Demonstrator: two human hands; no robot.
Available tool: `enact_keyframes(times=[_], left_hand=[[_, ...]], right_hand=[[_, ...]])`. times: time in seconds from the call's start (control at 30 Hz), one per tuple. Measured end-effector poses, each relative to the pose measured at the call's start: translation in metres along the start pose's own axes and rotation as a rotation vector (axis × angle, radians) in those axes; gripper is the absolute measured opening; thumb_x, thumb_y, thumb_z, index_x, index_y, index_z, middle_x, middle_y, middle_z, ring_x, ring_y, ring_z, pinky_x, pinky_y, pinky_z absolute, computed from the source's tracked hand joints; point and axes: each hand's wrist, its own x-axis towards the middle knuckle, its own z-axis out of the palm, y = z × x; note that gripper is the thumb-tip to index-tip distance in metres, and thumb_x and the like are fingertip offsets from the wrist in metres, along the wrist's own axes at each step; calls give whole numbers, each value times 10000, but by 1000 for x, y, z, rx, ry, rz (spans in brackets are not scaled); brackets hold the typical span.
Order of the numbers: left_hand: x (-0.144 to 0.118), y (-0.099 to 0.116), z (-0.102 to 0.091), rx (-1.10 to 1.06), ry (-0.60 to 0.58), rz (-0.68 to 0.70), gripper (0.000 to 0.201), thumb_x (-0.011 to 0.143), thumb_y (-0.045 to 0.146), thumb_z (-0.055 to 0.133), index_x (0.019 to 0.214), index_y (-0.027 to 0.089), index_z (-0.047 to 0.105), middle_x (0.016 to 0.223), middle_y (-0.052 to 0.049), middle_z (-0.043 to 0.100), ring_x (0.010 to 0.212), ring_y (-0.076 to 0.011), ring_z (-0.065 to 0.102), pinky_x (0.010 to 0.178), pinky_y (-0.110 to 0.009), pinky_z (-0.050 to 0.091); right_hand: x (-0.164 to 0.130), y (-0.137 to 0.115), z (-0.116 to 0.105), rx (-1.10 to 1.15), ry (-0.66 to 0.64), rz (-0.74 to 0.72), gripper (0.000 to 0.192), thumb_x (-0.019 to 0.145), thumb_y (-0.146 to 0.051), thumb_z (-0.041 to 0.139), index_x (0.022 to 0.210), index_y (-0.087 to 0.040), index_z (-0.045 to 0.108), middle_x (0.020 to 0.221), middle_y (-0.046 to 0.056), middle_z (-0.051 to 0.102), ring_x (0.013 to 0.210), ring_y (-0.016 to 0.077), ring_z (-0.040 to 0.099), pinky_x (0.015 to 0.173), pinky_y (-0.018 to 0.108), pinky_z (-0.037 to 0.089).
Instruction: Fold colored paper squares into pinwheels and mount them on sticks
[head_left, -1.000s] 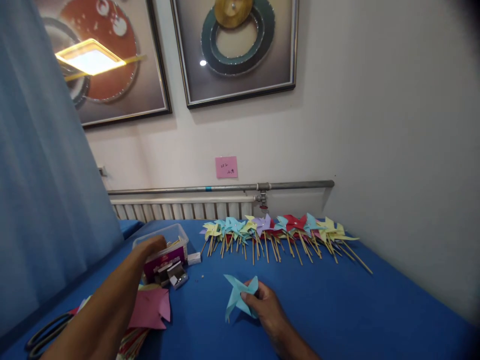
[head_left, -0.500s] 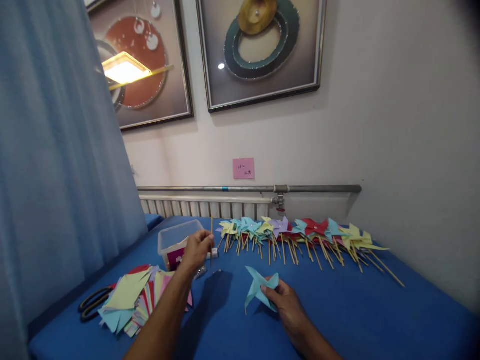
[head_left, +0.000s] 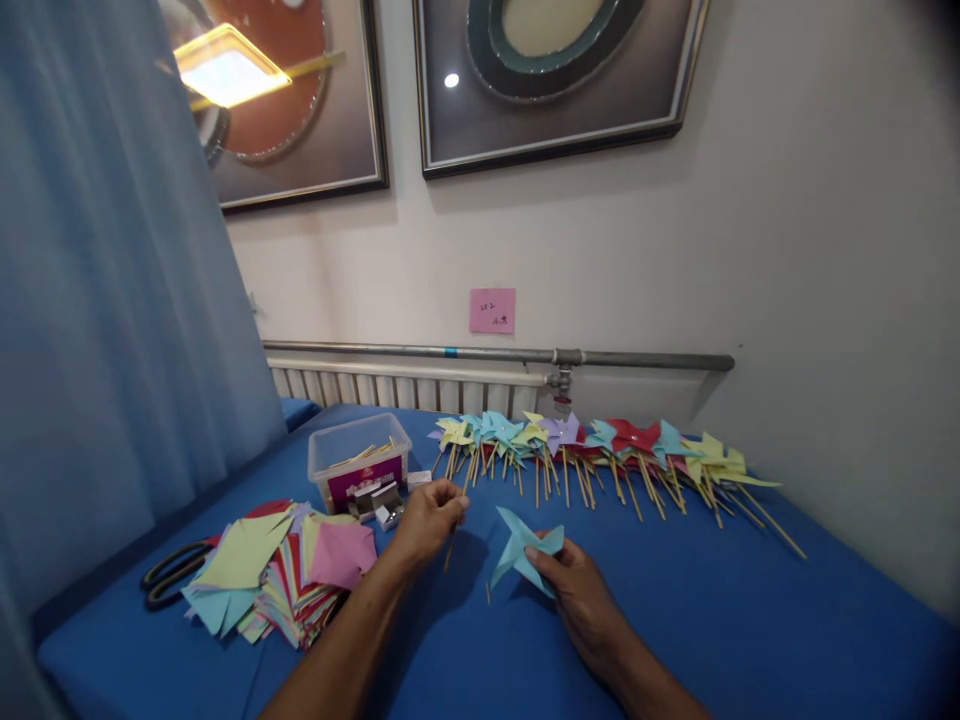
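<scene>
My right hand (head_left: 571, 587) pinches a light blue folded paper pinwheel head (head_left: 523, 545) just above the blue table (head_left: 750, 620). My left hand (head_left: 429, 516) is closed on a thin wooden stick (head_left: 451, 547) that points down toward the table, a short way left of the pinwheel head. Hand and pinwheel are apart.
A row of finished coloured pinwheels on sticks (head_left: 600, 455) lies along the back edge. A clear plastic box with sticks (head_left: 358, 463) stands back left, small metal bits (head_left: 379, 502) in front of it. A pile of coloured paper squares (head_left: 277, 565) and black scissors (head_left: 166, 578) lie left.
My left hand left the plastic box with a stick and came right and nearer, close to the blue pinwheel head. My right hand kept its hold. The view tilted down.
</scene>
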Motion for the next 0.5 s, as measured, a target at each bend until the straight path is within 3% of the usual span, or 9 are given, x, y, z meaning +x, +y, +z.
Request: enact_keyframes(times=[0.13, 0.33, 0.5], left_hand=[[-4, -4, 5, 94, -76, -19, 246, 757, 411, 626, 717, 175, 569, 584, 52, 478, 536, -93, 394, 546, -232, 292], [-16, -10, 20, 367, -267, 45, 169, 780, 315, 563, 743, 163, 628, 630, 31, 547, 611, -121, 469, 578, -241, 314], [-23, -8, 31, 354, -329, 37, 194, 792, 289, 513, 742, 157, 647, 651, 17, 588, 619, -126, 497, 577, -236, 342]], right_hand=[[-5, -6, 5, 10, 17, 10, 380, 579, -380, 901, 822, -204, 668, 691, -27, 680, 629, 166, 601, 645, 291, 466], [-6, -10, 7, 54, 18, 21, 406, 562, -385, 912, 829, -195, 672, 693, -23, 686, 645, 152, 600, 655, 277, 481], [-3, -6, 4, 60, 61, 7, 448, 547, -395, 923, 858, -196, 670, 738, -11, 705, 698, 175, 649, 714, 308, 526]])
